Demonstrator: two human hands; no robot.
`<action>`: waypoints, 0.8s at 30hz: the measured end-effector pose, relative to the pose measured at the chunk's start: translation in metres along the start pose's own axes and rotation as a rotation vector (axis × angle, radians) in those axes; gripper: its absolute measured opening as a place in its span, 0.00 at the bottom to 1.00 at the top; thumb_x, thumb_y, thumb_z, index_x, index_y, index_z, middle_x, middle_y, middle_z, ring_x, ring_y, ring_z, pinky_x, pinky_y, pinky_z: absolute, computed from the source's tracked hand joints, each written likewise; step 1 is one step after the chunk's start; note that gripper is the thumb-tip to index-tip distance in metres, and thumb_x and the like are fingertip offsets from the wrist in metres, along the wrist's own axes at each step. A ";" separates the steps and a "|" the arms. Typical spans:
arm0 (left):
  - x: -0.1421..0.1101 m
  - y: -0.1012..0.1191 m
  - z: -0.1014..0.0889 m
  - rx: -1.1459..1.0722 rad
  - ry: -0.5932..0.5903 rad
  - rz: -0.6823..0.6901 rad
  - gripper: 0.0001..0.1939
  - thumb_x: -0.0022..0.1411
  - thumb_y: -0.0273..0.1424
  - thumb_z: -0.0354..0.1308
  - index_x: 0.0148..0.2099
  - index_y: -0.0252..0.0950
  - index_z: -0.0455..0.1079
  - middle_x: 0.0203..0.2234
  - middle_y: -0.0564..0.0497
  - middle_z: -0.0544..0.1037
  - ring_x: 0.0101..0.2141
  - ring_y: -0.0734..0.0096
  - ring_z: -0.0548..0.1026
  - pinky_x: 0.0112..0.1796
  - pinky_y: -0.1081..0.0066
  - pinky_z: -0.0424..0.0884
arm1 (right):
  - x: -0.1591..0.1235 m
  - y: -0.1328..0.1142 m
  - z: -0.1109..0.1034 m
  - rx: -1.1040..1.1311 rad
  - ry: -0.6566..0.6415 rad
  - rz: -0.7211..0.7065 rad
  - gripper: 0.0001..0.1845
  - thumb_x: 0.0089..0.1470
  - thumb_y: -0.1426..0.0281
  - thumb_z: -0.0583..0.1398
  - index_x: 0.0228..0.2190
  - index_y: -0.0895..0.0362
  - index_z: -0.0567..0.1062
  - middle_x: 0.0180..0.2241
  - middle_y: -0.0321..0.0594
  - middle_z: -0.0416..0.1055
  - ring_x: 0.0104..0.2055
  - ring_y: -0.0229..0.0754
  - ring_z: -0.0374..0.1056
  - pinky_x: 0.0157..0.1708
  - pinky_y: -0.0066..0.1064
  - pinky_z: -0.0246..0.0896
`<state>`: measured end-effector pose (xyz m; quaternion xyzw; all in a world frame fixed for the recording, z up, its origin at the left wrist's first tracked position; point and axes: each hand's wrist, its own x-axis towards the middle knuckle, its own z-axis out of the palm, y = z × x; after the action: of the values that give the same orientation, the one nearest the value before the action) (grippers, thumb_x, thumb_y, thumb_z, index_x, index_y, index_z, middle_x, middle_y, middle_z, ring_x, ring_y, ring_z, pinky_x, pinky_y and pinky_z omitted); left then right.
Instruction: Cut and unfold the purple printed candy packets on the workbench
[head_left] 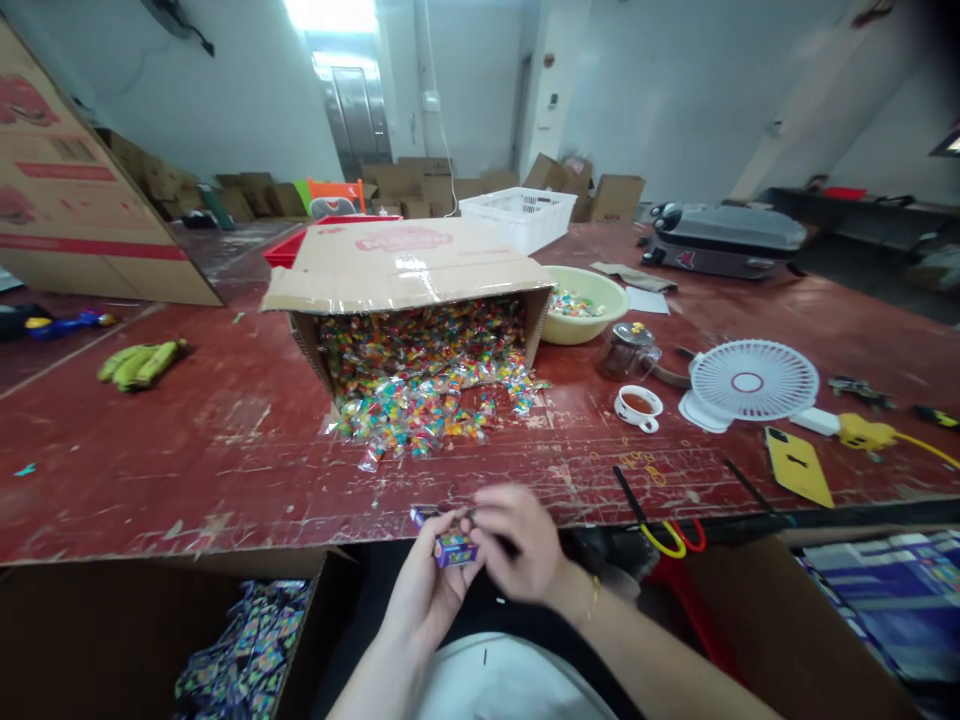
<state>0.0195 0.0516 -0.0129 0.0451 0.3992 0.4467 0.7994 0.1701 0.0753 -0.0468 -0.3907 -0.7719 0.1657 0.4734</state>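
A small purple printed candy box (455, 550) is held in my left hand (429, 583), just in front of the table's near edge. My right hand (519, 540) is at the box's right side, its fingers curled and smeared by motion; whether they grip anything is unclear. Beyond my hands, a cardboard box (420, 262) lies on its side with its mouth toward me. Small clear packets of colourful candies (420, 410) fill it and spill onto the red table (247, 480).
An open carton of purple packets (251, 640) is at lower left, flat purple printed cartons (892, 600) at lower right. Scissors (656, 525) overhang the table edge. A teacup (638, 407), a yellow phone (799, 466), a fan (754, 380) and a basin (581, 325) stand right; bananas (142, 364) left.
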 end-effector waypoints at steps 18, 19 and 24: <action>0.016 -0.015 -0.014 0.362 0.082 0.384 0.27 0.47 0.33 0.65 0.48 0.37 0.58 0.29 0.55 0.72 0.27 0.74 0.74 0.31 0.70 0.71 | 0.065 0.095 -0.030 0.401 0.058 0.691 0.17 0.51 0.69 0.55 0.43 0.63 0.70 0.34 0.47 0.76 0.39 0.47 0.74 0.43 0.43 0.69; 0.018 -0.013 -0.011 0.385 0.063 0.406 0.26 0.49 0.34 0.64 0.47 0.37 0.58 0.29 0.54 0.73 0.28 0.73 0.74 0.32 0.70 0.71 | 0.057 0.080 -0.035 0.454 0.032 0.707 0.17 0.50 0.68 0.57 0.42 0.63 0.71 0.33 0.47 0.76 0.37 0.46 0.75 0.41 0.41 0.71; 0.023 -0.001 0.013 0.481 -0.033 0.466 0.25 0.45 0.33 0.68 0.42 0.37 0.58 0.33 0.51 0.75 0.33 0.70 0.76 0.37 0.67 0.70 | 0.031 0.013 -0.053 0.718 -0.170 0.833 0.20 0.41 0.68 0.66 0.39 0.62 0.74 0.29 0.45 0.77 0.32 0.45 0.75 0.32 0.32 0.73</action>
<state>0.0351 0.0716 -0.0184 0.3298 0.4592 0.5098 0.6484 0.2143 0.1013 -0.0097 -0.4622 -0.4825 0.6226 0.4074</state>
